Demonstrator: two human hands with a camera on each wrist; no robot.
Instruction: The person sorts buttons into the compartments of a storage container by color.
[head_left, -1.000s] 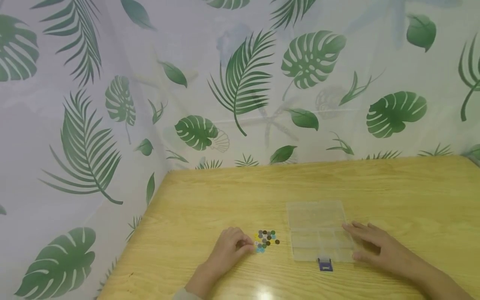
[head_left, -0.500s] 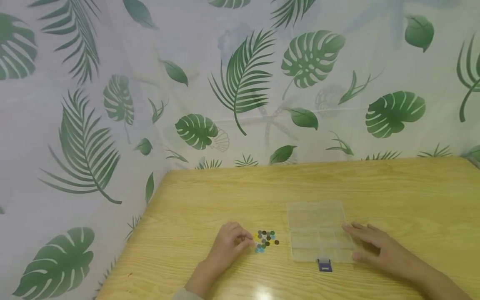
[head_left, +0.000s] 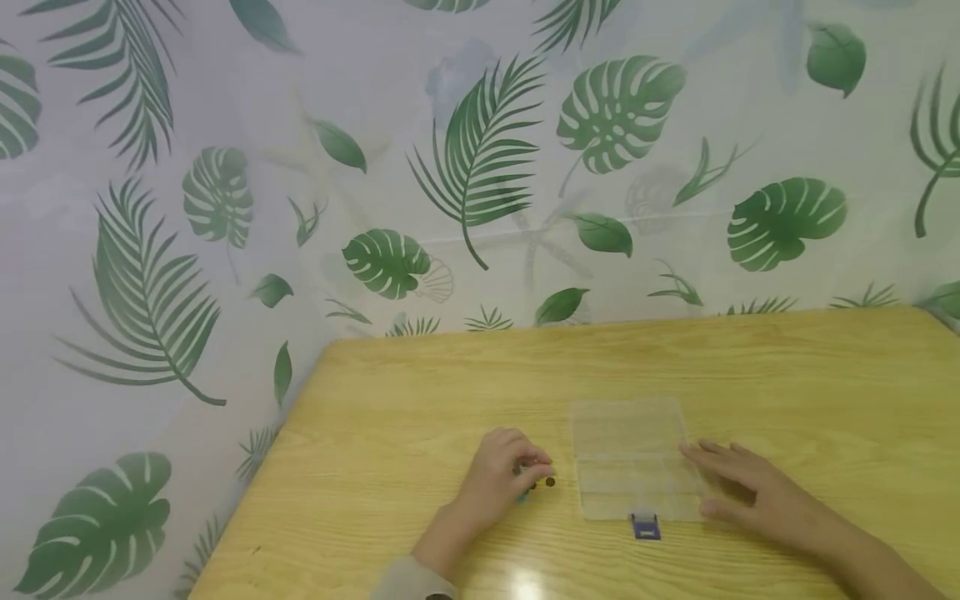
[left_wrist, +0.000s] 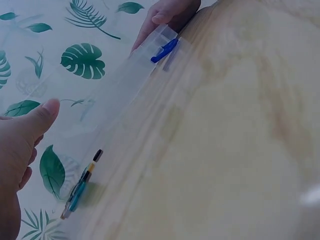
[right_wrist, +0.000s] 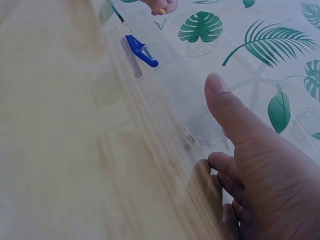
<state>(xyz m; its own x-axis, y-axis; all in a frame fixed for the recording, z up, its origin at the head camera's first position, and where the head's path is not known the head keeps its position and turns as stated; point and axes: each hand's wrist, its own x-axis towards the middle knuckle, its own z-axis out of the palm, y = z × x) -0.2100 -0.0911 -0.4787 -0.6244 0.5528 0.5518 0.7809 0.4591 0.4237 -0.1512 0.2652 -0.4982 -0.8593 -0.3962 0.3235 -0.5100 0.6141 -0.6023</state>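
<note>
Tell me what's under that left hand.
Parts of dark discs and a blue disc show beneath the left hand, and one whole dark-brown disc lies beside its thumb tip. Whatever else lies beneath is covered.

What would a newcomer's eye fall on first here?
Probably the bold green leaves printed on the wall covering, across the upper head view. Then the blue latch at the near edge of the clear box beside the right hand. The small discs, partly hidden by the left hand, lie left of the box.

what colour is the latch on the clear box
Blue; the latch shows best in the right wrist view.
</note>
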